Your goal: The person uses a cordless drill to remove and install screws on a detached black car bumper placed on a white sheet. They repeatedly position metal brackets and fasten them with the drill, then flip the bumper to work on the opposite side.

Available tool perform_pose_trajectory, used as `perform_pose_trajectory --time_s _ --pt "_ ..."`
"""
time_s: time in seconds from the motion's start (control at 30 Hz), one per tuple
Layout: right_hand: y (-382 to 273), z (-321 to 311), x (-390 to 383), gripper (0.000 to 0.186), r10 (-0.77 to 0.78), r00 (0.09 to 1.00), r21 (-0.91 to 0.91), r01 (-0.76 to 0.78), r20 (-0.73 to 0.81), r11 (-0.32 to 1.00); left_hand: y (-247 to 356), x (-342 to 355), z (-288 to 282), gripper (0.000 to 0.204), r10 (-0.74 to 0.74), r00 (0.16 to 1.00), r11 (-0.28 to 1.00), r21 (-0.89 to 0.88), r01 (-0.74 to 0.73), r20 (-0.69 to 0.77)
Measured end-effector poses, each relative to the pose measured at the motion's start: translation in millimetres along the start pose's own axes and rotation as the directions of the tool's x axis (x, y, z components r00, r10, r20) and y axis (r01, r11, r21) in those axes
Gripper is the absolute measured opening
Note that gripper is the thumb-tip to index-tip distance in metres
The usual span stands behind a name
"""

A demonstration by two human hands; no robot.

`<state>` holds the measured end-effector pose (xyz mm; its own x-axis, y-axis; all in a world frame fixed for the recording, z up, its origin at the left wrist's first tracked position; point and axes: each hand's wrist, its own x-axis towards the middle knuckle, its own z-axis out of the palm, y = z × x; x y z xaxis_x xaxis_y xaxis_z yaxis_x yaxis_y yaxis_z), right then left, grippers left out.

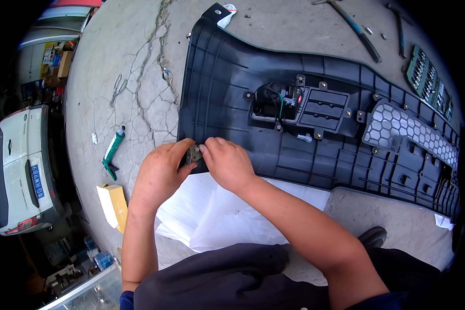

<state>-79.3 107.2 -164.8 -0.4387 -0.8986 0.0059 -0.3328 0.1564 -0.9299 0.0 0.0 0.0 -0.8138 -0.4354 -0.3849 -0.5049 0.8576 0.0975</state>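
A large black plastic panel (232,150) lies on white foam sheeting (196,217), its ribbed inner side up. At its lower left corner my left hand (160,170) holds a small dark metal bracket (192,154) between thumb and forefinger. My right hand (227,165) pinches the same bracket from the other side, thumb beside a small bolt on it. Farther along the panel are a black housing with wires (268,103), a ribbed rectangular cover (323,111) and a honeycomb-patterned insert (398,124).
A green caulking gun (112,151), scissors (120,89) and a yellow box (112,207) lie on cracked concrete at left. Long blue-handled tools (356,28) and a green socket set (429,85) lie beyond the panel. A white car (15,170) and cluttered shelves (57,64) are far left.
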Motion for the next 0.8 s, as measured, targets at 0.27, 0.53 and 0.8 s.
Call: perform_pose_trajectory --time_s 0.27,0.53,0.8 --pt "9.6 -14.4 -4.6 0.019 -0.156 0.986 -0.110 0.161 0.055 0.981 2.3 0.7 2.7 0.045 0.019 1.000 0.996 -0.082 -0.019 -0.003" --pt "-11.7 5.2 1.2 0.034 0.274 0.961 0.383 -0.268 0.040 0.884 0.1 1.0 1.6 0.045 0.003 1.000 0.995 -0.099 -0.004 -0.003" --pt "-12.1 -35.3 -2.4 0.039 0.304 0.913 0.296 -0.380 0.273 0.876 7.5 -7.9 -4.0 0.049 0.018 0.992 0.997 -0.067 -0.027 -0.128"
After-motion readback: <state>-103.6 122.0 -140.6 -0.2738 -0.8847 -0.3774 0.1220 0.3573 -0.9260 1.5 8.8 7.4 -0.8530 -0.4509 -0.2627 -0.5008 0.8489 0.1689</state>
